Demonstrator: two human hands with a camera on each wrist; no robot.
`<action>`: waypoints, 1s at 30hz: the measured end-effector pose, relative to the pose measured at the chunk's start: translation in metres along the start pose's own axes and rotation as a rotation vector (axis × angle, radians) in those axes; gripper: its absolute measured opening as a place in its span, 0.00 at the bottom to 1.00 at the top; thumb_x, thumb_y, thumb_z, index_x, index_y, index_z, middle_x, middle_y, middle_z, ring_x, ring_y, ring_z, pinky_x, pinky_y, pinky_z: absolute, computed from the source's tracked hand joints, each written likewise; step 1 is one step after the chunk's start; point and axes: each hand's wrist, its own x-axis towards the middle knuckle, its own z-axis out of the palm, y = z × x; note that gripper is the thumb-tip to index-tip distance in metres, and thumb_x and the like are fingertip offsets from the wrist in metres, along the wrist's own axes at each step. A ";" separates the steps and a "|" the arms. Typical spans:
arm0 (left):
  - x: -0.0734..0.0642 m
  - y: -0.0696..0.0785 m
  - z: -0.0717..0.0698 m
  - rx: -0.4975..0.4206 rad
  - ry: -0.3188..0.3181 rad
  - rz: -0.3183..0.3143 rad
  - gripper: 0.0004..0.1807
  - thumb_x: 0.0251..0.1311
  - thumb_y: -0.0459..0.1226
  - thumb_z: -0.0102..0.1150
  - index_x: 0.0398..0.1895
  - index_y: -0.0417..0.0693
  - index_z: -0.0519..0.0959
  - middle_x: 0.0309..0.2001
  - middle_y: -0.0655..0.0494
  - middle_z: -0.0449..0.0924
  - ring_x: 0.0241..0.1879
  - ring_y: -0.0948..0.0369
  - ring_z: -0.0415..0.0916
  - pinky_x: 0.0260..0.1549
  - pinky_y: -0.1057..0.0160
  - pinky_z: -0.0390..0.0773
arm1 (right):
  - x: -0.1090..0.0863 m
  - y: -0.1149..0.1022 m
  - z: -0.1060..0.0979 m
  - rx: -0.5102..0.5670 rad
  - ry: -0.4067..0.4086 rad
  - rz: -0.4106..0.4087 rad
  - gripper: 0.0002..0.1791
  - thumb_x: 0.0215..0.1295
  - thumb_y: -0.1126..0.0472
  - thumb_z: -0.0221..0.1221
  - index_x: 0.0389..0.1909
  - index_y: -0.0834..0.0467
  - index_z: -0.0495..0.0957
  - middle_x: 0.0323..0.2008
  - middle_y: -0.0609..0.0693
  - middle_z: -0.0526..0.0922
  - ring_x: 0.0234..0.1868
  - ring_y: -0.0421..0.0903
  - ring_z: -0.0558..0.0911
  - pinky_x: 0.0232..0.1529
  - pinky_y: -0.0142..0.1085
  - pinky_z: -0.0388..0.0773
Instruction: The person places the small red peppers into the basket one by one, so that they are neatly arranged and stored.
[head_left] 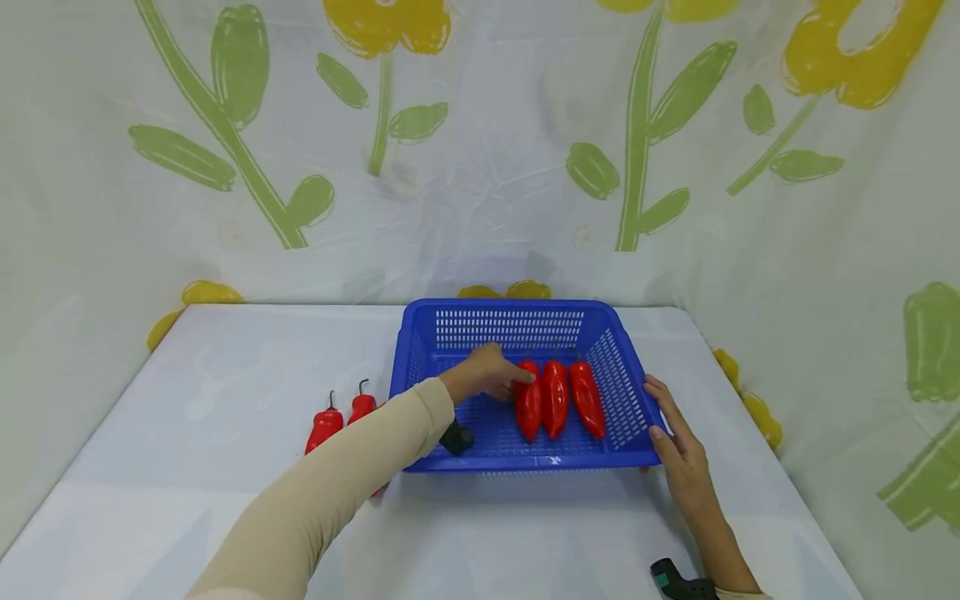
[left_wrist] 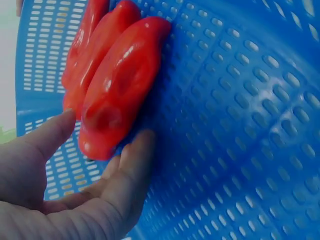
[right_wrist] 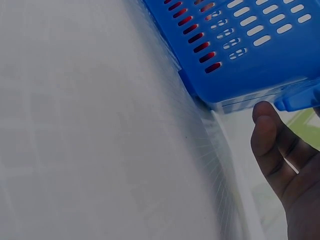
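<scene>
Three glossy red peppers (head_left: pixel 555 398) lie side by side in a blue plastic basket (head_left: pixel 517 460). My left hand (head_left: pixel 491 371) reaches into the basket at the leftmost pepper (left_wrist: pixel 125 82). Its thumb and fingers stand apart around one end of that pepper, the thumb at its edge, the fingertips low by the basket floor. With my right hand (head_left: pixel 681 446) I hold the basket's right rim near the front corner. The right wrist view shows fingers (right_wrist: pixel 265 132) just under the rim, with the thumb mostly hidden.
More red peppers (head_left: pixel 325 427) lie on the white table (head_left: pixel 187 400) left of the basket, partly hidden by my left sleeve (head_left: pixel 337 492). Behind the table hangs a white cloth (head_left: pixel 487 208) with flowers. Dark wrist devices (head_left: pixel 678 581) sit on both wrists.
</scene>
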 end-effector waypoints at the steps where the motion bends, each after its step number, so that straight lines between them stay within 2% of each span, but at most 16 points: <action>1: 0.000 0.000 -0.003 0.015 0.001 0.004 0.39 0.57 0.33 0.72 0.67 0.28 0.61 0.47 0.31 0.79 0.45 0.41 0.83 0.45 0.49 0.84 | 0.000 0.000 0.001 0.005 -0.001 -0.002 0.29 0.77 0.60 0.47 0.76 0.45 0.61 0.76 0.38 0.58 0.76 0.44 0.58 0.59 0.53 0.67; 5: 0.003 0.001 -0.017 0.071 0.021 0.055 0.32 0.60 0.37 0.70 0.60 0.27 0.69 0.47 0.33 0.81 0.46 0.43 0.84 0.43 0.51 0.85 | 0.000 0.001 0.003 0.011 0.000 -0.005 0.29 0.77 0.60 0.47 0.76 0.45 0.61 0.76 0.38 0.58 0.76 0.44 0.57 0.59 0.55 0.67; 9: 0.001 0.007 -0.034 0.019 0.012 0.160 0.21 0.63 0.36 0.67 0.52 0.28 0.76 0.46 0.35 0.83 0.45 0.46 0.84 0.44 0.54 0.84 | 0.000 0.001 0.003 0.009 0.003 -0.004 0.29 0.77 0.60 0.48 0.76 0.45 0.61 0.76 0.38 0.58 0.76 0.44 0.57 0.60 0.56 0.66; 13: -0.010 0.011 -0.047 -0.049 -0.019 0.290 0.15 0.65 0.36 0.64 0.48 0.33 0.80 0.43 0.42 0.84 0.40 0.52 0.85 0.42 0.58 0.85 | 0.000 0.000 0.003 0.006 0.011 -0.006 0.29 0.77 0.59 0.48 0.76 0.45 0.61 0.76 0.38 0.58 0.76 0.44 0.57 0.59 0.56 0.67; 16: -0.022 0.010 -0.053 -0.088 -0.023 0.383 0.14 0.66 0.37 0.64 0.48 0.36 0.81 0.43 0.44 0.84 0.41 0.52 0.85 0.42 0.60 0.85 | 0.000 0.000 0.002 0.007 0.014 -0.010 0.29 0.77 0.60 0.48 0.76 0.45 0.61 0.76 0.38 0.58 0.76 0.44 0.57 0.59 0.56 0.66; 21: -0.042 0.000 -0.060 -0.134 -0.015 0.500 0.15 0.67 0.39 0.63 0.50 0.39 0.81 0.45 0.44 0.84 0.43 0.52 0.85 0.44 0.60 0.84 | -0.002 0.000 0.002 0.007 0.012 -0.012 0.29 0.77 0.60 0.47 0.77 0.46 0.61 0.76 0.40 0.58 0.76 0.43 0.57 0.60 0.51 0.66; 25: -0.056 -0.012 -0.066 -0.239 -0.023 0.560 0.13 0.68 0.37 0.63 0.50 0.38 0.81 0.45 0.42 0.83 0.45 0.48 0.84 0.46 0.59 0.84 | -0.002 0.000 0.002 0.010 0.009 -0.015 0.29 0.77 0.60 0.46 0.77 0.46 0.60 0.76 0.40 0.58 0.76 0.42 0.56 0.61 0.46 0.66; 30: -0.074 -0.026 -0.075 -0.337 -0.007 0.621 0.12 0.68 0.37 0.62 0.49 0.38 0.80 0.45 0.38 0.81 0.46 0.45 0.82 0.46 0.57 0.84 | -0.002 -0.001 0.003 0.022 0.001 -0.023 0.29 0.78 0.60 0.45 0.77 0.46 0.59 0.77 0.41 0.57 0.76 0.42 0.56 0.62 0.48 0.65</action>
